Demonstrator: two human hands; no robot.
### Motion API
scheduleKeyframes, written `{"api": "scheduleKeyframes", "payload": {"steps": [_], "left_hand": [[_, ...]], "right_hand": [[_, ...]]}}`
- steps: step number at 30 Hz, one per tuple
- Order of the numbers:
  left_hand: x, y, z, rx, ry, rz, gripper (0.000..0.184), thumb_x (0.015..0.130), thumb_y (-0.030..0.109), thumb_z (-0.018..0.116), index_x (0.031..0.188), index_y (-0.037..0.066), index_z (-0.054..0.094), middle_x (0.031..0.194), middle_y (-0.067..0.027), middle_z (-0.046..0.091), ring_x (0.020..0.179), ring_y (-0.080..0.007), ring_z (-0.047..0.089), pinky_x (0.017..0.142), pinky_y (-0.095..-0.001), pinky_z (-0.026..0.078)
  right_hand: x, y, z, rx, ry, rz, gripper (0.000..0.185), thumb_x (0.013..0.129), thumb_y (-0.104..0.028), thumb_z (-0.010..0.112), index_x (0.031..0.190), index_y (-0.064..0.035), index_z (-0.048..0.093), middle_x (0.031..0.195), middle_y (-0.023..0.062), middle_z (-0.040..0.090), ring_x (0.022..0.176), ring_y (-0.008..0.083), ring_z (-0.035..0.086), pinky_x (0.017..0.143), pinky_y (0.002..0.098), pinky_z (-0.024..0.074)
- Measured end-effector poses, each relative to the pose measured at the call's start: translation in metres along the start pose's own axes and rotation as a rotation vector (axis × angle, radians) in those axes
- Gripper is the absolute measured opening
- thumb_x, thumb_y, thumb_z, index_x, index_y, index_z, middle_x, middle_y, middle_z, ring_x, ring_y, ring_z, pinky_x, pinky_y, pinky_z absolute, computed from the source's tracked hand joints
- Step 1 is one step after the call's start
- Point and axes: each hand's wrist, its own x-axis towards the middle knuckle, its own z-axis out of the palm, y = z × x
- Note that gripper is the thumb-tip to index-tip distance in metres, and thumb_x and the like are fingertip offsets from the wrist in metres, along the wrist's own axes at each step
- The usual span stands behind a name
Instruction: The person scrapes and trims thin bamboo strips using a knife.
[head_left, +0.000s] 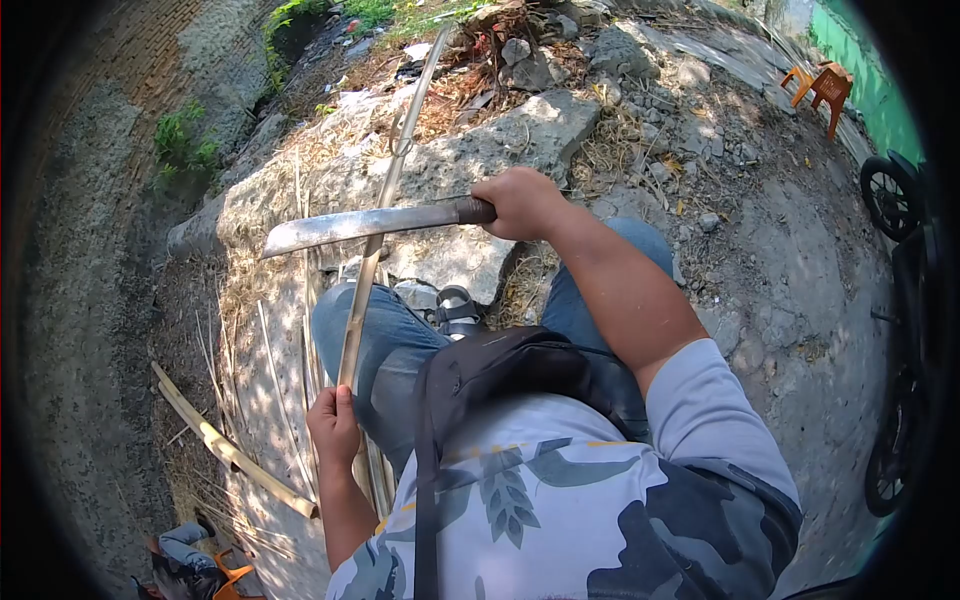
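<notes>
The person's right hand (pixel 522 205), at 1 o'clock with straight ahead as 12, is closed firmly around the brown handle of a machete (pixel 350 227), its blade pointing towards 10 o'clock. The left hand (pixel 335 425), at 8 o'clock, pinches a long, pale bamboo strip (pixel 360 300), thumb on top. The strip slants up past the left knee towards 12 o'clock, and the blade crosses above it; whether metal touches bamboo cannot be told. A thin curl stands out from the strip beyond the blade.

Below the hands are blue jeans (pixel 385 340), a strapped sandal (pixel 460 310) and a black bag (pixel 500 375) worn across a patterned shirt (pixel 560 500).

Farther out, a thicker bamboo piece (pixel 230 455) lies on the ground at 8 o'clock, near thin, scattered strips. A broken concrete slab (pixel 500 140) sits at 12 o'clock, orange chairs (pixel 832 95) at 2, and a dark motorbike (pixel 905 300) at 3. Another person (pixel 185 565) appears between 7 and 8.
</notes>
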Motion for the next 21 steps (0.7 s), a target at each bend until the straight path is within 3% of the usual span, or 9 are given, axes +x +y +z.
{"api": "scheduleKeyframes", "payload": {"steps": [21], "left_hand": [[0.001,-0.009,0.008,0.016,-0.021,0.001,0.03,0.107,0.025,0.062,0.09,0.0,0.066,0.069,0.0063,0.053,0.063,-0.0028,0.044,0.055,-0.0237,0.036]], "right_hand": [[0.001,-0.01,-0.003,-0.015,-0.171,0.089,0.025,0.082,-0.037,0.077,0.094,-0.0162,0.071,0.088,0.0111,0.074,0.088,0.0359,0.072,0.078,0.0507,0.0569]]}}
